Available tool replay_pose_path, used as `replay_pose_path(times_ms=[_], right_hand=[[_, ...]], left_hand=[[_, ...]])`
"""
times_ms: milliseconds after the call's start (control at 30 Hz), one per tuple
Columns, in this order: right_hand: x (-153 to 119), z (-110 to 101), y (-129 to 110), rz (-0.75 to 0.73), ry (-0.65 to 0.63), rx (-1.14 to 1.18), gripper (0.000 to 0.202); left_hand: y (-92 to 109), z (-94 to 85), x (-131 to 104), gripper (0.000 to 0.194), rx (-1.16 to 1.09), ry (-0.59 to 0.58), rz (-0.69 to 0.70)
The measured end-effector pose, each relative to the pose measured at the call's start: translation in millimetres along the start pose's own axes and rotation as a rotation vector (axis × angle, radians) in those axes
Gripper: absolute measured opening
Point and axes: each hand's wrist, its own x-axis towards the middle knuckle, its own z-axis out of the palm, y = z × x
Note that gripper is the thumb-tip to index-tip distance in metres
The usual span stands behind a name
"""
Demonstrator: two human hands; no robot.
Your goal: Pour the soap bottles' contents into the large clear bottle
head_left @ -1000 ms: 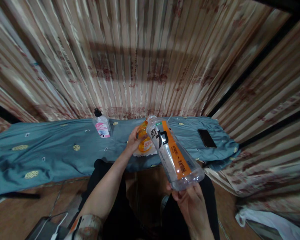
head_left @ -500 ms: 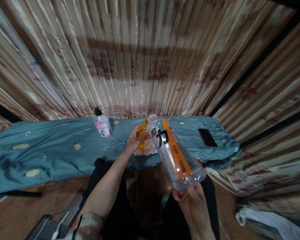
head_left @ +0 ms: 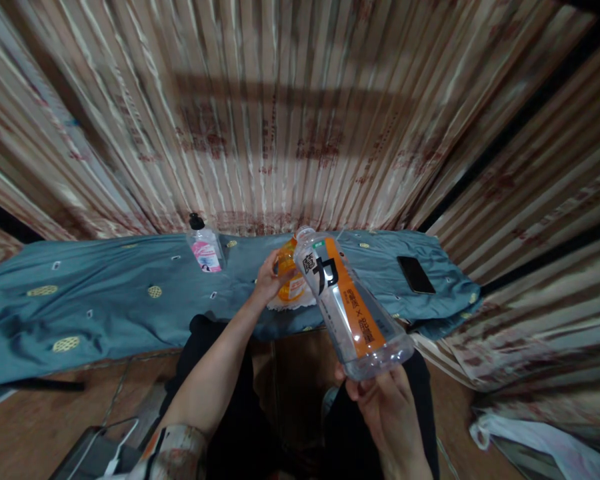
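A large clear bottle (head_left: pixel 353 307) with an orange label is tilted, its base toward me and raised. My right hand (head_left: pixel 380 400) grips it near the base. Its open neck meets the top of an orange bottle (head_left: pixel 291 283), which stands on a white cloth (head_left: pixel 304 301). Wrapped round the orange bottle's left side is my left hand (head_left: pixel 269 277). Whether liquid passes between the two necks cannot be made out.
A clear pump bottle (head_left: pixel 207 250) with a pink label and black top stands on the teal cloth (head_left: pixel 125 287) at left. A black phone (head_left: pixel 416 275) lies at right. Striped curtains (head_left: pixel 290 113) hang behind. A white cable (head_left: pixel 117 450) is at lower left.
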Motion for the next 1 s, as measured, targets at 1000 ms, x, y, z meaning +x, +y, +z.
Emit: replay_pose_path(times_ms=[1000], right_hand=[[0.1, 3.6, -3.9, -0.002, 0.029, 0.035, 0.031]], left_hand=[[7.1, -0.9, 0.7, 0.066, -0.033, -0.046, -0.022]])
